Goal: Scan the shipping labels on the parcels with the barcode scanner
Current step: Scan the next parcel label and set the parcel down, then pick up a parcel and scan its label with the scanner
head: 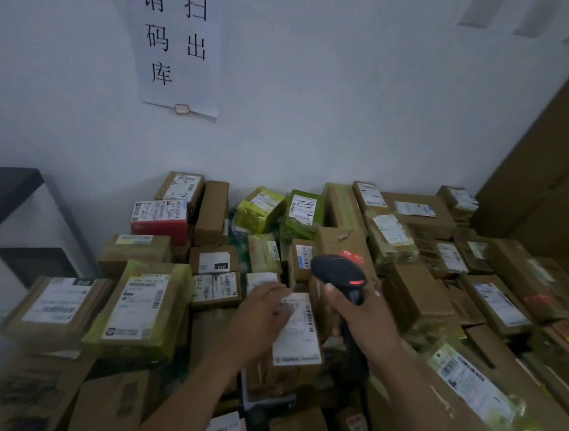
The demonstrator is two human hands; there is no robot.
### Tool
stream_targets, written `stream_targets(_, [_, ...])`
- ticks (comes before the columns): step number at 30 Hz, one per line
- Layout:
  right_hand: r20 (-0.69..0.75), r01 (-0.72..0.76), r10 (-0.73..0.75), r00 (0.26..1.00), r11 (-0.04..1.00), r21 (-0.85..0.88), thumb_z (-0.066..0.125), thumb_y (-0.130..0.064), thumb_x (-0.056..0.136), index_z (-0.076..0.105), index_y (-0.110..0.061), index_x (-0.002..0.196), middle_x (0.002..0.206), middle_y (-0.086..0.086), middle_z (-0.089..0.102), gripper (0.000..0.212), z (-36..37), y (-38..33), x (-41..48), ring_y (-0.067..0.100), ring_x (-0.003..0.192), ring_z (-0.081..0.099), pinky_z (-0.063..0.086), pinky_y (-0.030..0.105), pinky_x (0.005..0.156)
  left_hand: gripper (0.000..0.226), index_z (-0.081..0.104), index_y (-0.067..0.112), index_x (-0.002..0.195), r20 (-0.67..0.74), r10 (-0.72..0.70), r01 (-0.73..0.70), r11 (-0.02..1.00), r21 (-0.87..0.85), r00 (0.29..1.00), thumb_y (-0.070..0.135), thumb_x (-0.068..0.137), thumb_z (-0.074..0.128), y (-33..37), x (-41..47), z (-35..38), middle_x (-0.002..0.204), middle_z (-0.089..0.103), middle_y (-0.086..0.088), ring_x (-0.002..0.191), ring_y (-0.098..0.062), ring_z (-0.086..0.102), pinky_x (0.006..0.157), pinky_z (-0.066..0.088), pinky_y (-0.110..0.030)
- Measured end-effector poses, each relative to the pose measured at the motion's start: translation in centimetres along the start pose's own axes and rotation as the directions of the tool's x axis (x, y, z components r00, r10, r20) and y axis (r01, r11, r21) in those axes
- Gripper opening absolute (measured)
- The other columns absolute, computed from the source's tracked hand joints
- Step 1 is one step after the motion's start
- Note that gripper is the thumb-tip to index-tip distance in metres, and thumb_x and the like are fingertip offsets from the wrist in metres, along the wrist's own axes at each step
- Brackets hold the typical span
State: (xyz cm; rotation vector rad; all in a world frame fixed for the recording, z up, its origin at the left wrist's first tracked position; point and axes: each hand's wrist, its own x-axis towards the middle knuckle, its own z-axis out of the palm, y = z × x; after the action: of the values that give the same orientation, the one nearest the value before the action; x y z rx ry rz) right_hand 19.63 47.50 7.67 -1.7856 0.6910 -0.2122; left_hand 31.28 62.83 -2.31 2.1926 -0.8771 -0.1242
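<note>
Currently grips barcode scanner (pixel 339 275) in right hand (pixel 365 320), just right of parcel (pixel 298 357); steadies it with left hand (pixel 260 313) laid flat across shipping label (pixel 298 319) (partly covered), long axis running away.

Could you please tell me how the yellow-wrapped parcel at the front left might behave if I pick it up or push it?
The yellow-wrapped parcel looks squared-off under its film, so it would probably stay stiff rather than sag. The glossy wrap may be slippery to grip. It lies tilted atop other cartons, so a push might slide it off.
</note>
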Motion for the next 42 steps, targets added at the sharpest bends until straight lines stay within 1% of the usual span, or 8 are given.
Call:
stream_targets(4, [0.203, 0.011, -0.013, 0.979, 1.000, 0.012, 0.069, -0.042, 0.088, 0.066, -0.021, 0.082, 0.061, 0.003, 0.066, 0.022, 3.8, -0.5, -0.4, 0.010, 0.045, 0.059, 0.049, 0.020, 0.045, 0.025, 0.065, 0.016, 0.121, -0.313, -0.227, 0.226, 0.973, -0.040, 0.922, 0.012, 0.097, 0.058, -4.4, -1.9, -1.5, 0.126, 0.061, -0.003, 0.117, -0.016, 0.054, 0.100, 0.039, -0.027])
stream_targets(9, [0.312, -0.049, 0.078, 0.947, 0.994, -0.100, 0.070, -0.038, 0.090, 0.065, -0.015, 0.083, 0.059, 0.013, 0.065, 0.024, 7.8, 0.3, 0.0, 0.010, 0.041, 0.057, 0.046, 0.021, 0.043, 0.063, 0.040, 0.009, 0.145, 0.081, -0.672, 0.676, 0.736, -0.027, 0.736, 0.028, 0.091, 0.068, -9.1, -4.6, 0.1, 0.150, 0.035, -0.016, 0.132, -0.033, 0.044, 0.103, 0.040, -0.035])
stream_targets(14, [0.245, -0.079, 0.118, 0.962, 0.983, -0.165, 0.069, -0.039, 0.089, 0.065, -0.010, 0.079, 0.055, 0.007, 0.061, 0.030, 8.3, 1.4, 0.9, 0.011, 0.043, 0.058, 0.045, 0.021, 0.043, 0.119, -0.015, 0.014, 0.154, 0.127, -0.742, 0.683, 0.660, 0.314, 0.659, 0.071, 0.081, 0.058, -9.6, -5.7, 3.6, 0.158, -0.015, -0.014, 0.148, -0.038, 0.008, 0.116, 0.027, -0.048])
stream_targets(21, [0.205, -0.099, 0.128, 0.970, 0.984, -0.145, 0.069, -0.043, 0.088, 0.062, -0.015, 0.064, 0.050, 0.006, 0.062, 0.037, 7.9, 1.9, 1.1, 0.012, 0.042, 0.059, 0.046, 0.019, 0.042, 0.121, -0.028, 0.019, 0.150, 0.072, -0.769, 0.705, 0.615, 0.353, 0.635, 0.074, 0.081, 0.054, -8.6, -6.9, 5.3, 0.155, -0.014, -0.015, 0.144, -0.037, 0.017, 0.114, 0.028, -0.046])
stream_targets(30, [0.223, -0.155, 0.166, 0.961, 0.986, -0.064, 0.069, -0.043, 0.088, 0.063, -0.009, 0.071, 0.051, 0.003, 0.061, 0.038, 7.6, 1.6, 1.1, 0.015, 0.045, 0.059, 0.049, 0.023, 0.046, 0.097, 0.012, 0.025, 0.150, -0.101, -0.790, 0.793, 0.584, 0.176, 0.604, 0.065, 0.078, 0.064, -5.6, -7.0, 2.5, 0.144, 0.028, -0.017, 0.125, -0.032, 0.042, 0.102, 0.043, -0.043])
stream_targets(37, [0.268, -0.187, 0.150, 0.952, 0.975, 0.117, 0.069, -0.041, 0.087, 0.066, -0.004, 0.077, 0.056, 0.009, 0.061, 0.039, 6.9, 0.6, 0.1, 0.018, 0.049, 0.058, 0.049, 0.023, 0.045, 0.100, 0.008, 0.039, 0.156, -0.176, -0.674, 0.569, 0.713, -0.410, 0.718, 0.041, 0.080, 0.074, -2.2, -7.9, -3.1, 0.147, 0.028, 0.000, 0.127, -0.019, 0.041, 0.102, 0.046, -0.045])
stream_targets(39, [0.272, -0.218, 0.165, 0.948, 0.960, 0.177, 0.071, -0.047, 0.082, 0.069, -0.004, 0.088, 0.057, 0.008, 0.065, 0.044, 6.6, 0.3, -0.3, 0.016, 0.048, 0.062, 0.050, 0.024, 0.045, 0.088, 0.024, 0.035, 0.154, -0.113, -0.679, 0.425, 0.571, -0.702, 0.726, 0.028, 0.084, 0.075, -1.4, -7.9, -4.7, 0.149, 0.042, -0.002, 0.128, -0.022, 0.050, 0.102, 0.049, -0.048])
stream_targets(42, [0.347, -0.285, 0.176, 0.921, 0.913, 0.293, 0.074, -0.059, 0.063, 0.074, -0.014, 0.090, 0.061, 0.013, 0.066, 0.052, 6.4, 0.0, -0.9, 0.021, 0.050, 0.064, 0.052, 0.028, 0.048, 0.061, 0.055, 0.029, 0.137, 0.055, -0.568, 0.170, 0.150, -0.974, 0.821, 0.030, 0.079, 0.075, -0.3, -8.8, -6.6, 0.126, 0.067, -0.008, 0.110, -0.030, 0.067, 0.086, 0.058, -0.046])
